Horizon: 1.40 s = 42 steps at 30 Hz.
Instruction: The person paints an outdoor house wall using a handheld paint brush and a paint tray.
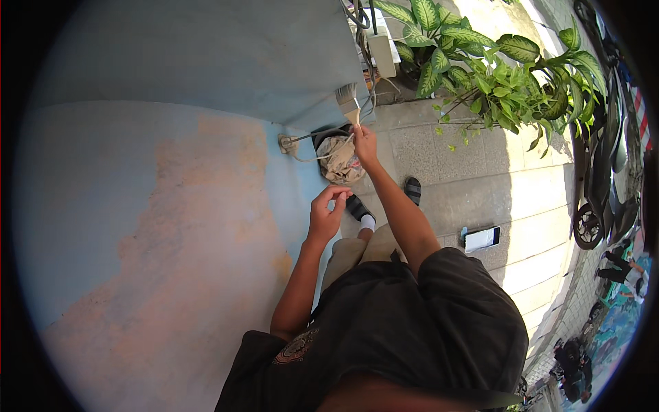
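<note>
Head view: grips a wide paintbrush (349, 104) in the right hand (366, 145), with fingers closed around its handle and bristles pointing away, just beyond the dark container (318, 142) stuffed with crumpled beige material (338, 163). Holds the left hand (325, 215) loosely curled on the near side of the container, with thumb close to fingertips; shows nothing in it, but cannot tell whether something small is pinched there.

Looks partway along, judging by the wall (96, 175) left of the container: shows a light-blue strip (294, 185) right beside it and duller blue farther out, with a broad, pinkish, worn patch (199, 206) between. Seems done along the strip; seems left across the patch. Cannot tell fresh blue from old, wet bristles from dry, or bristles touching the wall from bristles just clear. Shows leafy plants (494, 89) well to the right of the container.
</note>
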Motion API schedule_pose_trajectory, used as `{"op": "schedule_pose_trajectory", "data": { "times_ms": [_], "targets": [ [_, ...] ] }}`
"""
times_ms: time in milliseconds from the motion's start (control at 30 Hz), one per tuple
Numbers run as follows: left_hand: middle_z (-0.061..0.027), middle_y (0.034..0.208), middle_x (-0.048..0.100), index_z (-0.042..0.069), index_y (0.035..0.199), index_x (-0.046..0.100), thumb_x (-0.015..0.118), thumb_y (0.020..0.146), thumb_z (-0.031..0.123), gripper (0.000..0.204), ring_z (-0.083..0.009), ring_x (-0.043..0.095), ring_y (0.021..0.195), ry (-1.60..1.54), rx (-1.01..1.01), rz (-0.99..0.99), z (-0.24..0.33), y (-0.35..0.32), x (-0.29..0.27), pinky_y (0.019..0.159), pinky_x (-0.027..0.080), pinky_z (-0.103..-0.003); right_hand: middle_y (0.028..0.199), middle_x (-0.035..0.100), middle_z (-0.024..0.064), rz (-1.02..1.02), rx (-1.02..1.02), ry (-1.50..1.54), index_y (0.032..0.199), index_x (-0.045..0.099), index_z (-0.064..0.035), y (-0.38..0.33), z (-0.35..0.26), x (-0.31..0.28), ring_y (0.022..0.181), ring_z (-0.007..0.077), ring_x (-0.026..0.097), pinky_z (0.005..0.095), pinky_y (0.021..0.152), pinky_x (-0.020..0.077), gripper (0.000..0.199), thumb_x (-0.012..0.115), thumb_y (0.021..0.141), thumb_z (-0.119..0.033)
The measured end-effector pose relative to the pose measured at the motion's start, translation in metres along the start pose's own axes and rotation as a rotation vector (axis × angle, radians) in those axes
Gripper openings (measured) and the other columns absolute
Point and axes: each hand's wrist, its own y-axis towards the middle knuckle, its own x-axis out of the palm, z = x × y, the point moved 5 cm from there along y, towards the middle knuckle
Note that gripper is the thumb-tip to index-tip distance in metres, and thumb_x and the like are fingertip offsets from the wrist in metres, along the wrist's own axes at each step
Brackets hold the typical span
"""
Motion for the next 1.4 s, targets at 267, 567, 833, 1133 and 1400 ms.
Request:
{"op": "schedule_pose_trajectory", "data": {
  "times_ms": [267,567,833,1133,1400],
  "targets": [
    [-0.0093,0.098,0.069,-0.002,0.105,0.064,0.054,0.098,0.004,0.014,-0.0164,0.067,0.094,-0.011,0.028,-0.001,0.011,0.006,0.005,0.088,0.052,-0.030,0.053,0.031,-0.0031,0.099,0.695,0.187,0.090,0.055,-0.0063,0.039,0.038,-0.014,0.042,0.0108,0.027,0.0290,0.041,0.0223,0.029,0.046,0.102,-0.031],
    [-0.0104,0.094,0.070,-0.003,0.104,0.064,0.058,0.095,0.004,0.013,-0.0177,0.066,0.088,-0.027,0.101,0.065,0.038,0.008,-0.013,0.081,0.050,-0.031,0.064,0.034,-0.0042,-0.276,0.564,0.694,0.110,0.047,-0.0037,-0.065,-0.217,0.120,0.049,0.0077,0.027,0.0261,0.045,0.0227,0.014,0.044,0.101,-0.013],
    [-0.0148,0.099,0.071,-0.003,0.103,0.066,0.065,0.091,0.018,0.024,-0.0203,0.066,0.093,-0.069,0.124,0.198,0.057,0.011,-0.034,0.083,0.050,-0.033,0.065,0.035,-0.0045,-0.712,0.260,0.681,0.110,0.049,-0.0035,-0.145,-0.383,0.161,0.049,0.0058,0.025,0.0245,0.045,0.0222,0.023,0.048,0.104,-0.025],
    [-0.0091,0.093,0.070,-0.002,0.102,0.065,0.057,0.096,0.003,0.011,-0.0152,0.065,0.085,-0.019,0.104,0.120,0.036,0.004,-0.032,0.080,0.050,-0.029,0.061,0.036,-0.0073,-0.640,-0.199,0.505,0.097,0.059,-0.0031,-0.040,-0.315,0.180,0.050,0.0034,0.026,0.0231,0.044,0.0223,0.032,0.052,0.104,-0.033],
    [-0.0092,0.095,0.070,-0.002,0.103,0.065,0.057,0.096,0.005,0.013,-0.0149,0.065,0.086,-0.026,0.115,0.136,0.035,-0.017,-0.046,0.081,0.050,-0.029,0.058,0.038,-0.0076,-0.606,0.104,0.377,0.099,0.063,-0.0028,-0.023,-0.147,0.135,0.046,0.0037,0.029,0.0237,0.042,0.0225,0.035,0.057,0.100,-0.037]
  ]
}}
